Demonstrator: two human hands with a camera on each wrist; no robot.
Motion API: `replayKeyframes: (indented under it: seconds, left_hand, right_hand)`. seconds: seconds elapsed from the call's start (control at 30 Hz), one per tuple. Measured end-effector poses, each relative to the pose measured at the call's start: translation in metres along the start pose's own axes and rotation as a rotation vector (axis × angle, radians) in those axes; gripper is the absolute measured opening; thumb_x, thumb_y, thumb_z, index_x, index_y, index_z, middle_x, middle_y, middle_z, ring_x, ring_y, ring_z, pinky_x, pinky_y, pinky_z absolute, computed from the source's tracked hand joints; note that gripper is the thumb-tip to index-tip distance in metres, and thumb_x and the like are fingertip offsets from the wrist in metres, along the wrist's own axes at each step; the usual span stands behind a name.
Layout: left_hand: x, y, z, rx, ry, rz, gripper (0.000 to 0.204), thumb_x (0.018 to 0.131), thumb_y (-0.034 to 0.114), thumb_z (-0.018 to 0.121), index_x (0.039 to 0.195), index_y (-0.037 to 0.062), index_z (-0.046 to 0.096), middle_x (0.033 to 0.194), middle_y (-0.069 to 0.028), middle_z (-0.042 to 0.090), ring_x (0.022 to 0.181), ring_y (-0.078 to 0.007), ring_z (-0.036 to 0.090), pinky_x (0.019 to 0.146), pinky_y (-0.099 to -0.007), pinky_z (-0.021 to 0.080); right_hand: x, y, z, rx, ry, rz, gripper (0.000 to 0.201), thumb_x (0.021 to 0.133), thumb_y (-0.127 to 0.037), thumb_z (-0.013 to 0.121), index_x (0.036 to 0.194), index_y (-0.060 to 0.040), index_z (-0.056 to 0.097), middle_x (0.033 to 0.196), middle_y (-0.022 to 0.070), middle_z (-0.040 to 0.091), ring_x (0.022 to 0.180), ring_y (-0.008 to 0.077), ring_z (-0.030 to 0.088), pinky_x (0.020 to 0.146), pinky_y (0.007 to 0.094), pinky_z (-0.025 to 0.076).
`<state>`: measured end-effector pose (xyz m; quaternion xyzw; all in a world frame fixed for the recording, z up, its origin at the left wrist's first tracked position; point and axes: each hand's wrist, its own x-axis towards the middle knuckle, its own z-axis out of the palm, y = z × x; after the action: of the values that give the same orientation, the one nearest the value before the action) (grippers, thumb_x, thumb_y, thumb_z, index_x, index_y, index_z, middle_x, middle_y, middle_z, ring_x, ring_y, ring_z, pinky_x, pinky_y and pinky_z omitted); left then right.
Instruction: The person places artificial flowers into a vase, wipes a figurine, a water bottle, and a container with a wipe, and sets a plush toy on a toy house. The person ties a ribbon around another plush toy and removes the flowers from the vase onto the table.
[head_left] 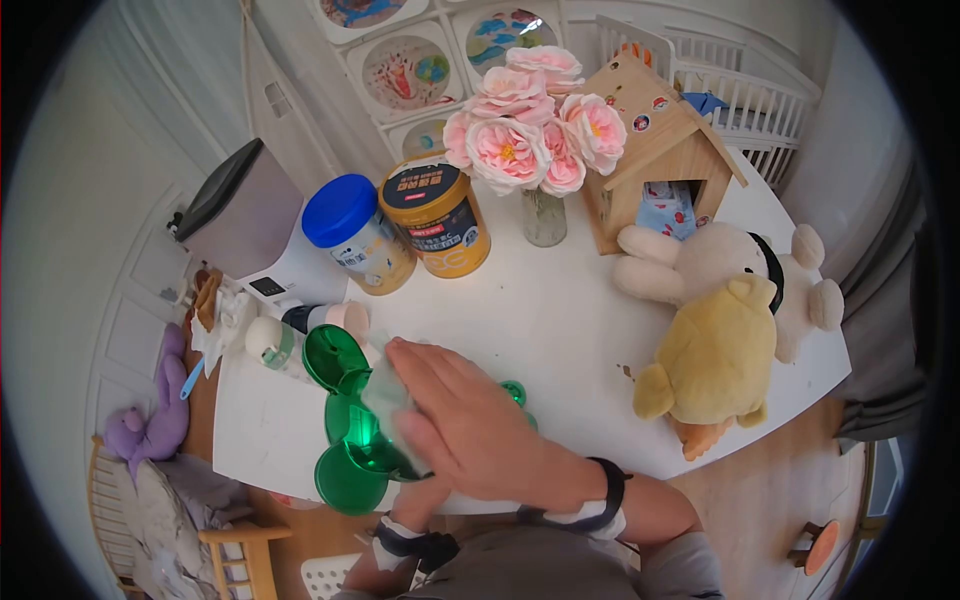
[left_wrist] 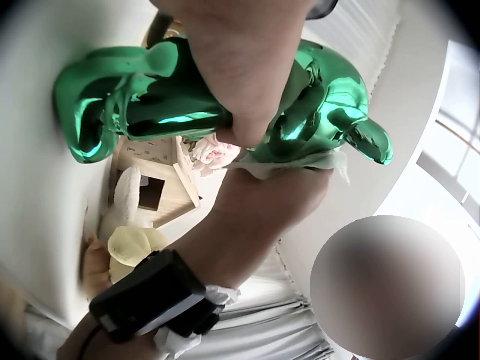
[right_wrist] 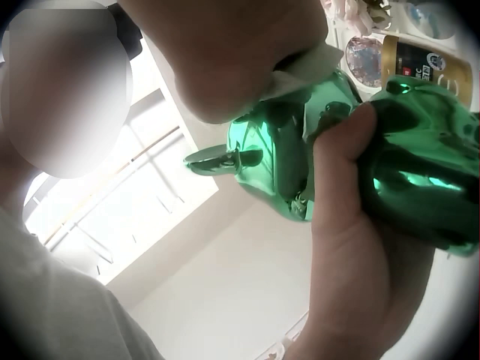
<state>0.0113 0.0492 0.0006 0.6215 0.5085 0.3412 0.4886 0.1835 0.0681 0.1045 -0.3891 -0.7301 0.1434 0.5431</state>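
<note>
A shiny green figurine with rounded ears [head_left: 345, 425] is held above the front left part of the white table [head_left: 590, 330]. My left hand [right_wrist: 341, 187] grips it round the body, with the thumb across its front in the right wrist view. My right hand [head_left: 465, 420] holds a thin white wipe [head_left: 385, 395] against the figurine's head. In the head view this hand covers part of the figurine and most of the left hand. Some of the wipe [left_wrist: 300, 163] hangs out below the head in the left wrist view.
Behind stand a blue-lidded tub [head_left: 350, 225], a yellow-and-black tub [head_left: 440, 220] and pink flowers [head_left: 510, 150] in a glass vase. At right are a wooden house [head_left: 640, 120] and plush toys [head_left: 715, 350]. A small bottle [head_left: 270, 340] lies left of the figurine.
</note>
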Motion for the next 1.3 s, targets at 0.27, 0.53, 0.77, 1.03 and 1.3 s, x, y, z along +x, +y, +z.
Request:
replayKeyframes:
  seconds: [0.27, 0.53, 0.77, 1.03, 1.3]
  left_hand:
    - [0.001, 0.012, 0.008, -0.07, 0.075, 0.115, 0.031, 0.088, 0.018, 0.073, 0.113, 0.0008, 0.063, 0.108, -0.01, 0.066, 0.1, -0.023, 0.061, 0.091, -0.0385, 0.047]
    - [-0.004, -0.002, 0.004, -0.022, 0.033, 0.017, 0.03, 0.088, 0.017, 0.074, 0.112, 0.0018, 0.064, 0.11, -0.0102, 0.067, 0.103, -0.0211, 0.061, 0.09, -0.0376, 0.048]
    - [-0.002, 0.004, 0.021, -0.001, -0.007, 0.01, 0.031, 0.088, 0.016, 0.073, 0.114, 0.0019, 0.064, 0.112, -0.0102, 0.066, 0.104, -0.0204, 0.061, 0.09, -0.0364, 0.049]
    - [-0.008, 0.009, 0.002, 0.025, -0.032, 0.009, 0.033, 0.088, 0.015, 0.073, 0.117, 0.002, 0.063, 0.114, -0.0101, 0.066, 0.105, -0.0196, 0.062, 0.089, -0.035, 0.049]
    - [0.002, 0.024, 0.014, 0.049, -0.078, 0.011, 0.035, 0.087, 0.013, 0.073, 0.119, 0.002, 0.063, 0.116, -0.01, 0.066, 0.107, -0.0187, 0.062, 0.089, -0.0336, 0.05]
  right_hand:
    - [-0.03, 0.055, -0.005, 0.303, -0.37, 0.353, 0.044, 0.104, -0.022, 0.035, 0.135, 0.0062, 0.047, 0.14, 0.0234, 0.049, 0.142, 0.0354, 0.032, 0.121, 0.0511, 0.014]
    - [-0.08, 0.01, 0.022, -0.05, -0.154, 0.199, 0.08, 0.101, -0.044, 0.044, 0.148, 0.016, 0.018, 0.154, 0.0325, 0.024, 0.148, 0.0445, 0.015, 0.117, 0.0611, 0.009]
    - [-0.087, -0.009, 0.022, -0.232, -0.052, 0.042, 0.088, 0.091, -0.049, 0.054, 0.147, 0.0133, 0.026, 0.153, 0.0346, 0.025, 0.144, 0.048, 0.024, 0.114, 0.0621, 0.02]
    - [-0.016, -0.017, -0.012, 0.073, -0.059, -0.053, 0.073, 0.091, -0.034, 0.059, 0.145, 0.008, 0.035, 0.151, 0.0322, 0.03, 0.135, 0.0493, 0.036, 0.109, 0.0509, 0.035]
    - [0.028, 0.013, -0.031, 0.459, -0.292, 0.426, 0.039, 0.102, -0.025, 0.043, 0.121, 0.0077, 0.052, 0.098, 0.0222, 0.065, 0.09, 0.0422, 0.062, 0.084, 0.0474, 0.047]
